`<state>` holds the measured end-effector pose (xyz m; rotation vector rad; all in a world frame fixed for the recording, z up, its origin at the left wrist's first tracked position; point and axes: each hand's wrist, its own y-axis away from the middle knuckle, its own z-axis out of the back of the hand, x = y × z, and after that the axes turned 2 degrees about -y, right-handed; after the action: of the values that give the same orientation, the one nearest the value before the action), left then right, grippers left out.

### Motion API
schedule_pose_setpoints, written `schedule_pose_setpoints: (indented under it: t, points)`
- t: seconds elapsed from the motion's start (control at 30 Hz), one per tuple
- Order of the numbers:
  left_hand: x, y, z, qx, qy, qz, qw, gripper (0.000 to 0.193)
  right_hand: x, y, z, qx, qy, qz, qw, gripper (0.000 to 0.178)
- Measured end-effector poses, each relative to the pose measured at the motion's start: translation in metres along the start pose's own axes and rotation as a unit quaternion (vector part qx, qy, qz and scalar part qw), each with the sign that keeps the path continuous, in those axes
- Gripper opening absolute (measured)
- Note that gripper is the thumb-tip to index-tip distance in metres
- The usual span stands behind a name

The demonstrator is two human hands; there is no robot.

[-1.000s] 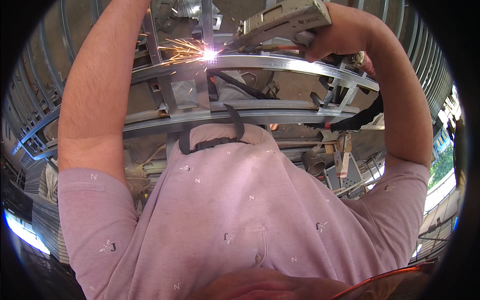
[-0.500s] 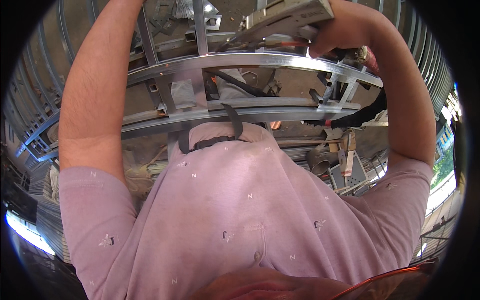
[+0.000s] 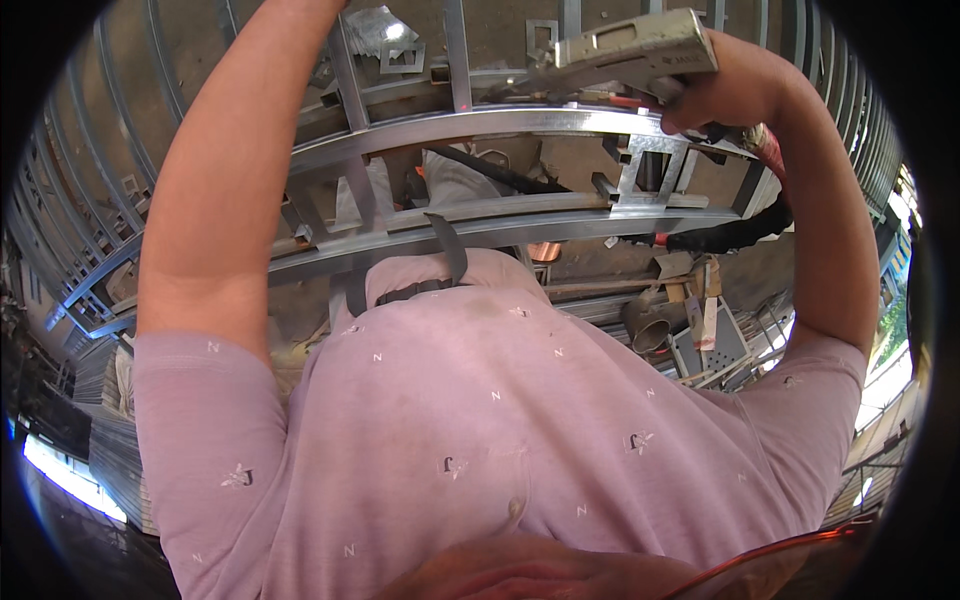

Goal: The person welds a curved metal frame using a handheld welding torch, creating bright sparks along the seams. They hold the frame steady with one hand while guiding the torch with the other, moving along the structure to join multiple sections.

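Note:
My right hand is wrapped round the grip of a grey handheld welding gun. Its nozzle points left, just above a shiny square-tube metal rail. A small reddish spot shows where an upright bar meets this rail. From under my right hand, the gun's thick cable, black with red parts, loops down beside the frame. My left forearm reaches up past the left part of the rail and leaves the picture at the top, so the left hand itself is out of sight.
A second, lower rail runs close to my waist. More metal bars curve away on both sides. On the floor beyond lie flat square metal pieces. Below right are a metal cup-like container, wood scraps and a perforated grey panel.
The frame, both arms and the gun now appear further right in the picture. My right hand still grips the gun, with its nozzle near the same upright bar.

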<state>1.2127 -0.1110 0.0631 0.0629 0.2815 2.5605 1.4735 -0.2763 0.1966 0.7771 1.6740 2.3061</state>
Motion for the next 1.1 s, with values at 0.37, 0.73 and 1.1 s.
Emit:
schedule_pose_setpoints:
  t: [0.37,0.73,1.1]
  points:
    - [-0.025,-0.012,0.006,0.091,0.004,0.023,0.996,0.136,0.021,-0.033,0.027,0.217,-0.100,0.077,0.968,0.060]
    - [-0.022,-0.016,-0.002,0.089,0.002,0.017,0.996,0.136,0.018,-0.050,0.031,0.244,-0.069,0.090,0.963,0.069]
    - [-0.018,-0.018,-0.006,0.084,-0.009,0.012,0.996,0.137,0.014,-0.045,0.016,0.178,0.017,0.132,0.975,0.066]
